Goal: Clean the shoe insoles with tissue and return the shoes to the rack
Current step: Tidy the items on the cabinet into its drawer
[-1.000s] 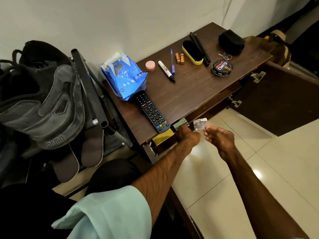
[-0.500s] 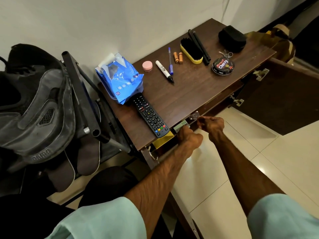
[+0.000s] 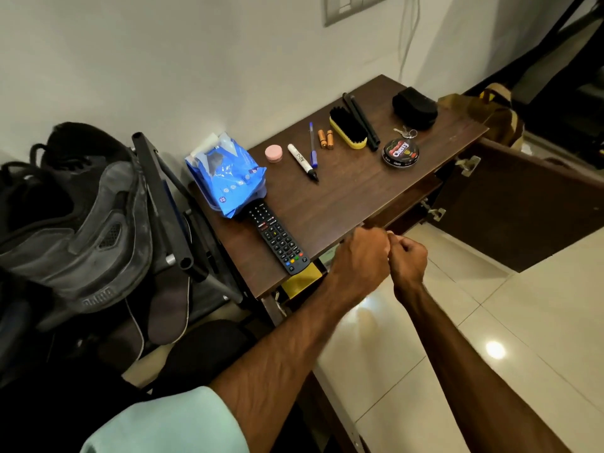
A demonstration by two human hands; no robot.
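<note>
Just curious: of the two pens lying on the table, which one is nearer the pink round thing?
The thick white marker with the black tip; it lies right beside the pink disc. The slim blue pen lies on the marker's far side.

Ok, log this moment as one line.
left hand: fisted at cabinet front edge | right hand: fisted beside it | tissue pack: untouched | shoe: on rack

Dim indoor light, warm and uneven.
A ceiling lamp glares as a bright spot on the glossy floor tiles [image 3: 495, 349]; the shoe rack [image 3: 170, 220] side and right background sink into shadow. Wide-angle bending curves the edges, and both hands are slightly motion-blurred.
</note>
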